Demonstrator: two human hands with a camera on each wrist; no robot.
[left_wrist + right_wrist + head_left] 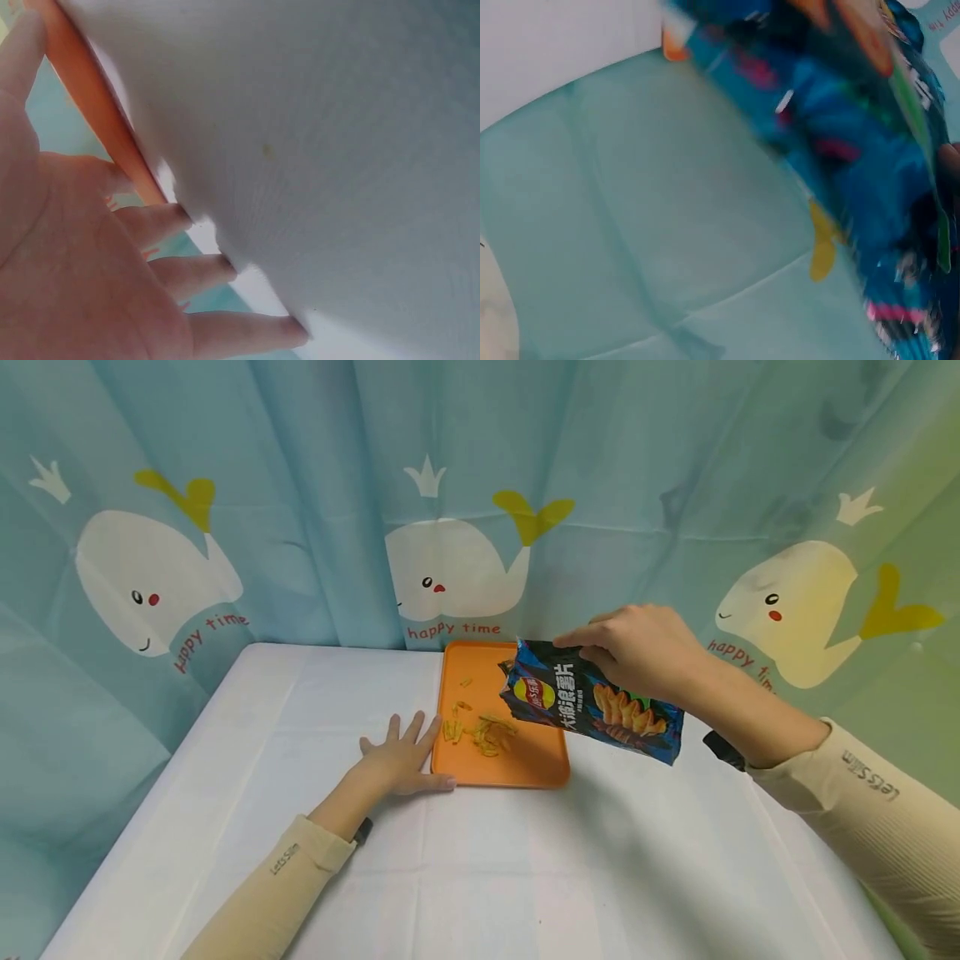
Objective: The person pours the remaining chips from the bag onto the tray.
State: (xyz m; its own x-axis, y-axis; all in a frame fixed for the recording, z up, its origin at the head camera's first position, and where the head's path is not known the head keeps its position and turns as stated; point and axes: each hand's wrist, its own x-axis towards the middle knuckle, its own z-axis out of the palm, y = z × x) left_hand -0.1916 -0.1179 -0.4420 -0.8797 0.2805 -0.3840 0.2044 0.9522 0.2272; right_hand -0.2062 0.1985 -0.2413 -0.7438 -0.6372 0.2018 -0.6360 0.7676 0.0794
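My right hand grips a dark blue potato chip bag over the right part of the orange tray. The bag is tilted, its torn mouth at the left, lower over the tray's middle. In the right wrist view the blue bag is blurred and fills the upper right. Several ridged potato chips lie on the tray. At the tray's left edge my left hand rests with fingers spread, thumb by the near corner. The left wrist view shows its palm and the tray's orange side.
A white cloth covers the table under the tray. Right behind the table hangs a light blue curtain printed with white whales. The bag's shadow falls on the cloth to the right of the tray.
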